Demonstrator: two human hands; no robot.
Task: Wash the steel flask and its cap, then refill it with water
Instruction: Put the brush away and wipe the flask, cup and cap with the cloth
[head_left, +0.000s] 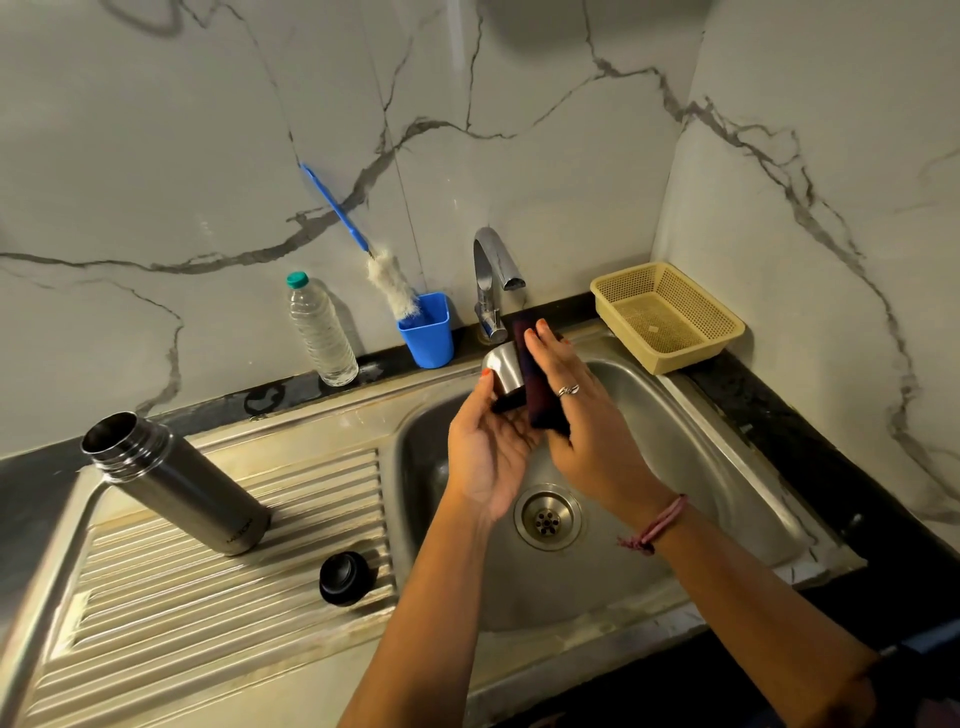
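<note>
The open steel flask (176, 483) stands on the ribbed drainboard (218, 597) at the left, with no lid on it. A black inner stopper (345, 578) lies on the drainboard near the basin. Over the sink basin (727, 467), my left hand (488, 457) holds the steel cup-shaped cap (505, 373) from below. My right hand (582, 410) presses a dark scrub pad (540, 400) against the cap's side. No water runs from the tap (491, 275).
A blue cup (428, 332) holding a bottle brush (389, 283) stands behind the sink. A clear plastic water bottle (319, 330) with a green lid is left of it. A yellow mesh basket (667, 314) sits at the back right corner. The drain (548, 517) is below my hands.
</note>
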